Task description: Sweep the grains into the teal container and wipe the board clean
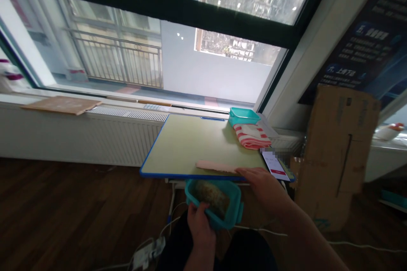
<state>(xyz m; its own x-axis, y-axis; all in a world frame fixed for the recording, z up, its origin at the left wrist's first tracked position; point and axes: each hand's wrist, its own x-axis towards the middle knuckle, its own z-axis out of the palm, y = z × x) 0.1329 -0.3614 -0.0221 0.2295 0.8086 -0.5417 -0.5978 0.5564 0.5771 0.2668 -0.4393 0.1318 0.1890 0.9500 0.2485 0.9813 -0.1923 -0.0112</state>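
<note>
My left hand [199, 223] grips the near rim of a teal plastic container [237, 197], holding it tilted just below the front edge of the small table [178, 144]. A mottled brown and greenish mass [212, 197] lies inside; its kind is unclear. On the tabletop, my right hand [256, 178] holds the right end of a long, flat, pale pink strip [216, 166] with an uneven lower edge. The strip lies along the front edge, almost directly above the container. My right fingertips are close together on it.
A second teal container [244, 115], a folded red-and-white striped cloth [252, 136] and a phone [275, 165] sit along the table's right side. A large cardboard box [337, 161] stands at the right. White cables and a power strip [148, 254] lie on the floor.
</note>
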